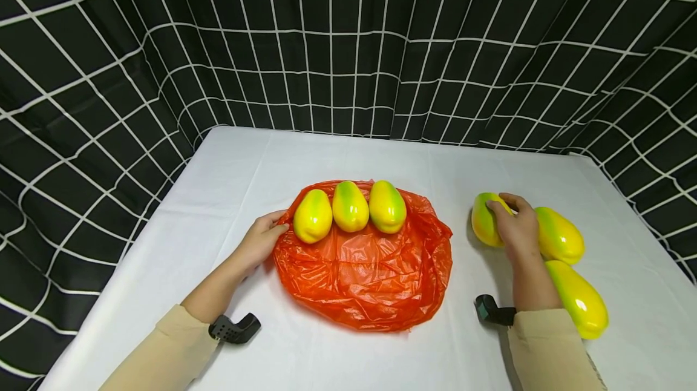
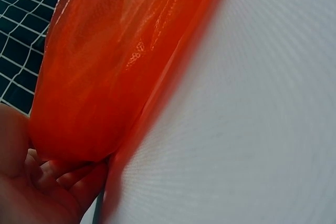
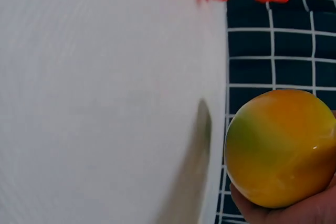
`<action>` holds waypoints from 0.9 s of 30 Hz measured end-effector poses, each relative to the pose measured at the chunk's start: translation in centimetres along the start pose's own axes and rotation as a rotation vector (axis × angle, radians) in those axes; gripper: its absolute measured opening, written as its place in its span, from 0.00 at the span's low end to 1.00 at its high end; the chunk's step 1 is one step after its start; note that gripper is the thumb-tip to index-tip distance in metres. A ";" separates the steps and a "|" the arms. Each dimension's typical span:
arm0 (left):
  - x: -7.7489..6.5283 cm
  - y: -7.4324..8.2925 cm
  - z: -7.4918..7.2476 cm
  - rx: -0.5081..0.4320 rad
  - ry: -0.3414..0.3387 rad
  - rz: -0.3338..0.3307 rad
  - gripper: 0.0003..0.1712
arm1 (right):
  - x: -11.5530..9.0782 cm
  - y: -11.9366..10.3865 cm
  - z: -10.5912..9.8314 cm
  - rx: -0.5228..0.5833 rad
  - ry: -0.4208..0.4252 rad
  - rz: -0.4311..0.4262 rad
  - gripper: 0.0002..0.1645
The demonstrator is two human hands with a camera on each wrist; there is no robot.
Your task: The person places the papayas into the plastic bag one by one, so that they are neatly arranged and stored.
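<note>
A red plastic bag [image 1: 362,285] lies spread open on the table, with three yellow-green papayas [image 1: 350,206] in a row along its far side. My left hand [image 1: 260,238] holds the bag's left edge. In the left wrist view, its fingers [image 2: 79,184] curl at the red plastic [image 2: 110,72], partly hidden beneath it. To the right of the bag, my right hand [image 1: 520,227] grips another papaya [image 1: 483,221] from its right side. The right wrist view shows this papaya [image 3: 281,148] against the fingers, with a shadow on the cloth.
Two more papayas lie right of my right hand, one farther back [image 1: 561,236] and one nearer [image 1: 579,300], beside the forearm. A white cloth [image 1: 435,354] covers the table. Black curtains with a white grid [image 1: 348,46] stand behind and at both sides.
</note>
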State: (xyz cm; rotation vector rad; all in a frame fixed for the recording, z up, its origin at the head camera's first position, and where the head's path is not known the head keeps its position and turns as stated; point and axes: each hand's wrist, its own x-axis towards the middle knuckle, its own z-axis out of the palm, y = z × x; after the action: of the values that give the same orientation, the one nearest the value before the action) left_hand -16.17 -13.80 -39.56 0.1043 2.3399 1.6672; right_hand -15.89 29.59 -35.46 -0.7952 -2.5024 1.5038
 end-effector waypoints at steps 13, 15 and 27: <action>0.1 -0.2 -0.1 -0.004 -0.004 0.005 0.26 | -2.8 -3.0 0.9 0.373 -0.031 0.058 0.29; 0.1 -0.2 -0.1 -0.004 -0.002 0.008 0.26 | -3.3 -3.3 1.3 0.410 -0.055 0.042 0.28; 0.2 -0.3 0.0 0.008 0.003 0.006 0.26 | -6.8 -5.4 4.0 0.324 -0.157 -0.054 0.27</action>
State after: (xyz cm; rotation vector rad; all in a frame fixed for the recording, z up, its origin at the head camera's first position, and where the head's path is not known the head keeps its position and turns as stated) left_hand -16.31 -13.89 -39.87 0.1105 2.3509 1.6624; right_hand -13.50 21.10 -31.69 -0.5718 -2.2677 1.9510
